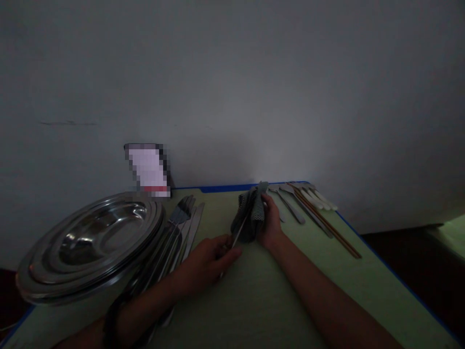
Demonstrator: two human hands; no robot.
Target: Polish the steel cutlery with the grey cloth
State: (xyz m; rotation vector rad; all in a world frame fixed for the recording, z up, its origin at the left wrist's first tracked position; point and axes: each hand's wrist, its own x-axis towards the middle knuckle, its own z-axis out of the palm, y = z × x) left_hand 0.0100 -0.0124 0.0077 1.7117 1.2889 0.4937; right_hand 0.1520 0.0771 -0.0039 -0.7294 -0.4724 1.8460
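My left hand (209, 261) pinches the handle of a thin metal utensil (238, 236) whose far end disappears into a grey checked cloth (249, 215). My right hand (271, 220) is wrapped round that cloth from the right, pressing it on the utensil. Both hands hover just above a pale green table (254, 300) near its middle. The light is dim and the utensil's head is hidden in the cloth.
A stack of steel plates (94, 242) sits at the left. Several knives (181, 228) lie beside it. Spoons and forks (294, 201) and brown chopsticks (329, 225) lie at the right. A blurred card (148, 169) leans on the wall.
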